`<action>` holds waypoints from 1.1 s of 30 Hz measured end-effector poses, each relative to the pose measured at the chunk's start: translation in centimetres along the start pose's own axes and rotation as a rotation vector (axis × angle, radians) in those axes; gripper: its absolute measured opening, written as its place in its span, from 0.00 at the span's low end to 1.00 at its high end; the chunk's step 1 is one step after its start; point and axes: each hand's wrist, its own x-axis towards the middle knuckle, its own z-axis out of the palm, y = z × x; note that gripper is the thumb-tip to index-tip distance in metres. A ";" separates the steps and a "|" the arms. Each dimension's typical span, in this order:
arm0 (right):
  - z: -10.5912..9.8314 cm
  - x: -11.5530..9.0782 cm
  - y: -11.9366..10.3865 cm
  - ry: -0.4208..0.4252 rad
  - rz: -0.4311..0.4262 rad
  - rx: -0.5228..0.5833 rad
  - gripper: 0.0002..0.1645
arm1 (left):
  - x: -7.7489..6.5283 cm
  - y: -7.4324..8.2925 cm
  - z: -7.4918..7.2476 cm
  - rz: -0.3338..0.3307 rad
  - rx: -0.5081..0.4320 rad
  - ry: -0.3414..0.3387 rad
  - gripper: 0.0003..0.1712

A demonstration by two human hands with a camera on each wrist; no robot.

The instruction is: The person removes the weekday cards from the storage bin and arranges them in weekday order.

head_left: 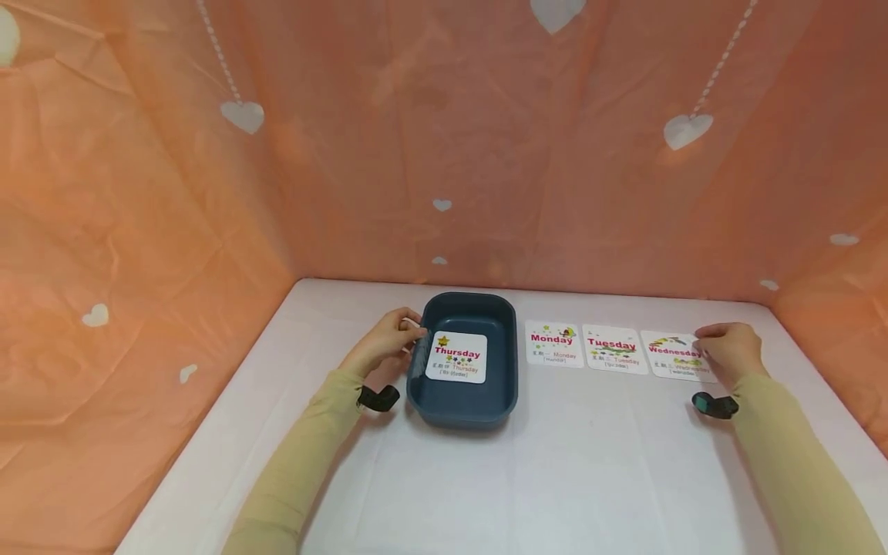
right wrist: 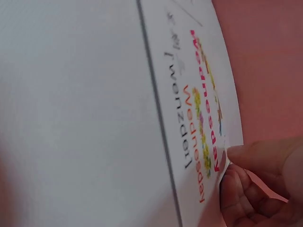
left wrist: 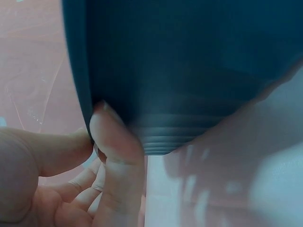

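Observation:
My left hand [head_left: 381, 341] pinches the left rim of a dark blue plastic tray [head_left: 466, 410]. The left wrist view has that hand's thumb and a finger on either side of the tray wall [left wrist: 165, 61]. A white card reading Thursday [head_left: 456, 370] lies face up inside the tray. Over on the right, my right hand [head_left: 735, 351] pinches the right edge of the Wednesday card [head_left: 674, 368]. The right wrist view shows this card [right wrist: 182, 113] close up, with its edge between thumb and fingers [right wrist: 251, 153].
Between the tray and the Wednesday card, a Monday card [head_left: 553, 344] and a Tuesday card [head_left: 614, 351] lie in a row. All stand on a table with a white cloth [head_left: 555, 478]. An orange curtain with white hearts [head_left: 486, 154] surrounds the back and sides.

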 end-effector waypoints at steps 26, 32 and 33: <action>0.2 -1.1 -6.8 -0.087 -0.305 0.214 0.32 | 0.1 0.1 -0.1 0.004 0.027 -0.002 0.16; 1.9 -1.7 -9.7 -0.148 -0.334 0.255 0.30 | 0.1 0.3 -0.2 -0.002 0.023 -0.012 0.15; 2.3 -1.9 -10.1 -0.156 -0.337 0.262 0.29 | 0.1 0.2 -0.2 -0.003 0.024 -0.013 0.15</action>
